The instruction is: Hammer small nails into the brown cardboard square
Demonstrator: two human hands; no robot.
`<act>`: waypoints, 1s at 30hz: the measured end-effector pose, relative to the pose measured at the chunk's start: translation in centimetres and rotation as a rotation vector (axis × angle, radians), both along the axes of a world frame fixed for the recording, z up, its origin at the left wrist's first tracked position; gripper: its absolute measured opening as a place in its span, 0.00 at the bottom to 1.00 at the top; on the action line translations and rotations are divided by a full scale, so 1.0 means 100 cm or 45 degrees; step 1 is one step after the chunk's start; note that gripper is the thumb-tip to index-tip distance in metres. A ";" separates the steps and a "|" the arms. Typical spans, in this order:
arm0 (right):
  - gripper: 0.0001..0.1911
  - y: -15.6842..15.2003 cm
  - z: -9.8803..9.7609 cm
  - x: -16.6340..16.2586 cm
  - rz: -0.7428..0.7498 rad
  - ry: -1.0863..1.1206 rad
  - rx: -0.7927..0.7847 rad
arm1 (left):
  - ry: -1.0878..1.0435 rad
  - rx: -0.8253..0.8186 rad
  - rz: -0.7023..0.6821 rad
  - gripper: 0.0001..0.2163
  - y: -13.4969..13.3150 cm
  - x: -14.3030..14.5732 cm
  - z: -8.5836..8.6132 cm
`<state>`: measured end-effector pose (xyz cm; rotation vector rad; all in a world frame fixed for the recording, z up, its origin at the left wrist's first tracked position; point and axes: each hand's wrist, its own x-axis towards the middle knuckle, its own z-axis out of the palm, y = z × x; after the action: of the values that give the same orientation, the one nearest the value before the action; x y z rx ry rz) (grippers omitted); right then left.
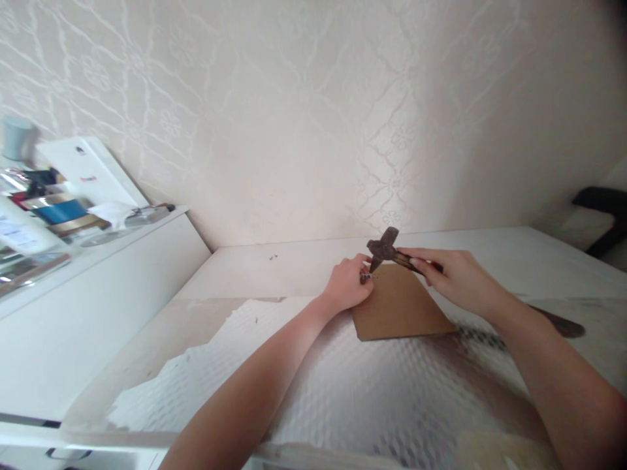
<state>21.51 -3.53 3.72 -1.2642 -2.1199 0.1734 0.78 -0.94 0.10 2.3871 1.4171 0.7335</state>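
Observation:
My right hand [458, 277] is closed around the handle of a worn, dark hammer [385, 248], whose head is raised at the far edge of a flat brown board [399, 307]. Beside that edge, my left hand [350, 282] has its fingers curled together near a small dark piece [365, 277] with silvery bits. What those fingers pinch is too small to name. The board lies on a silvery, quilted-looking sheet [343, 385] spread over the white table. Just under the hammer head, the fingertips of the left hand are partly hidden.
A dark long-handled tool [563, 324] lies partly hidden behind my right forearm. Tiny dark bits [273, 257] rest near the wall. At left, a white cabinet [122, 294] carries a white box [91, 170], a blue roll [61, 212] and clutter. A black armrest-like shape [602, 215] stands far right.

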 end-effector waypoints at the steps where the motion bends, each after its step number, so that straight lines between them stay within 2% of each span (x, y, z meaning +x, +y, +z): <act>1: 0.19 0.000 0.000 0.000 -0.005 0.010 0.009 | 0.001 -0.006 0.004 0.18 0.000 0.000 0.000; 5: 0.20 0.003 0.000 0.003 -0.114 0.038 0.139 | 0.004 -0.035 0.014 0.19 -0.001 0.000 0.001; 11: 0.22 0.011 -0.012 0.014 -0.511 -0.170 0.334 | -0.046 -0.030 -0.003 0.19 -0.001 -0.001 -0.001; 18: 0.24 0.015 -0.018 0.028 -0.897 -0.245 0.071 | -0.374 -0.191 0.058 0.15 0.003 -0.001 0.000; 27: 0.21 0.024 -0.035 0.043 -0.949 -0.233 -0.024 | -0.479 -0.135 0.163 0.10 0.008 -0.003 -0.004; 30: 0.21 0.025 -0.035 0.038 -1.055 -0.233 -0.140 | -0.467 -0.110 0.202 0.10 0.008 -0.003 -0.005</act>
<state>25.31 -1.05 0.26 -2.1706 -1.5659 -0.1957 0.50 -0.16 -0.39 1.9641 1.4536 1.0625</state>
